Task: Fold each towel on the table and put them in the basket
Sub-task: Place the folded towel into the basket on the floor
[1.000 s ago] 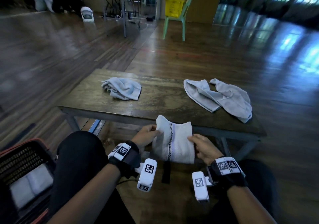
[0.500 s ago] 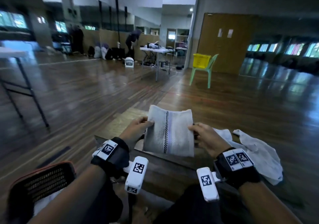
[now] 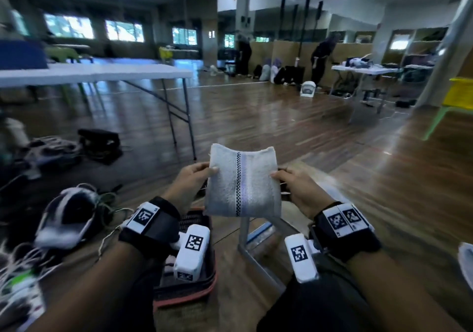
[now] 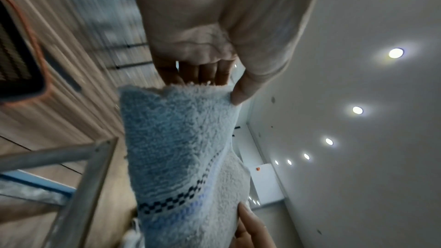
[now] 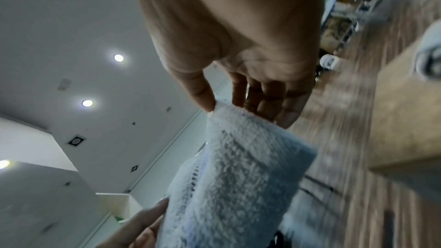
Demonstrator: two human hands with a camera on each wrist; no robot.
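A folded white towel (image 3: 243, 180) with a dark checkered stripe hangs upright in the air between my hands. My left hand (image 3: 208, 172) pinches its left edge, thumb in front and fingers behind (image 4: 203, 74). My right hand (image 3: 277, 175) pinches the right edge the same way (image 5: 214, 108). The dark mesh basket (image 3: 184, 293) with a red rim sits on the floor below my left wrist; its corner (image 4: 21, 74) shows in the left wrist view. The wooden table (image 5: 405, 120) lies to the right, with another towel (image 5: 429, 54) on it.
The table's metal leg (image 3: 245, 232) stands just right of the basket. A cap, shoes and cables (image 3: 64, 214) clutter the floor at the left. A white folding table (image 3: 102, 73) stands further left. People and another table (image 3: 366, 69) are far back.
Both hands have lifted the folded towel off the table's front edge and carried it left. The head view swung left, bringing the basket under the left wrist.
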